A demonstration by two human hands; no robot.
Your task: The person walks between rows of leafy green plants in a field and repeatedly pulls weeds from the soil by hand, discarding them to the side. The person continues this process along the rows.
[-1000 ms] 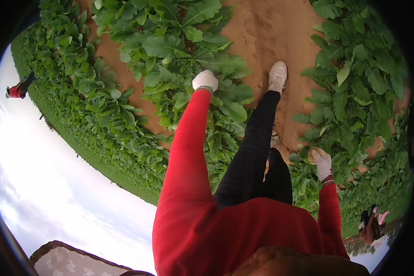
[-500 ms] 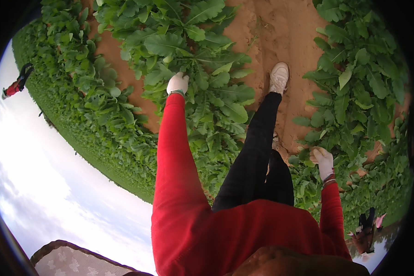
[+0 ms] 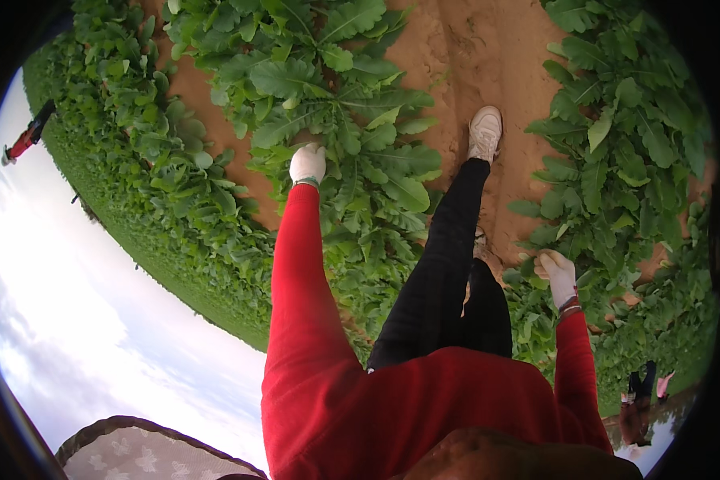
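My left hand (image 3: 307,164), in a white glove, is closed at the left side of a broad-leaved green plant (image 3: 348,120). Leaves surround it, and whatever its fingers hold is hidden. Off to the right, lower down, my right hand (image 3: 558,274) hangs above low green leaves, also gloved in white. Its fingers are curled in, and I cannot make out anything in them. Both arms are in red sleeves.
Bare reddish soil (image 3: 528,72) runs between the plant rows, with my pale shoe (image 3: 486,132) on it. Another leafy row (image 3: 616,136) grows on the right, more rows (image 3: 160,160) on the left. A distant person (image 3: 30,136) stands far left; others (image 3: 644,392) show at lower right.
My left hand has drawn back a little toward my body and stays closed. My right hand has shifted slightly up and left, its fingers still curled.
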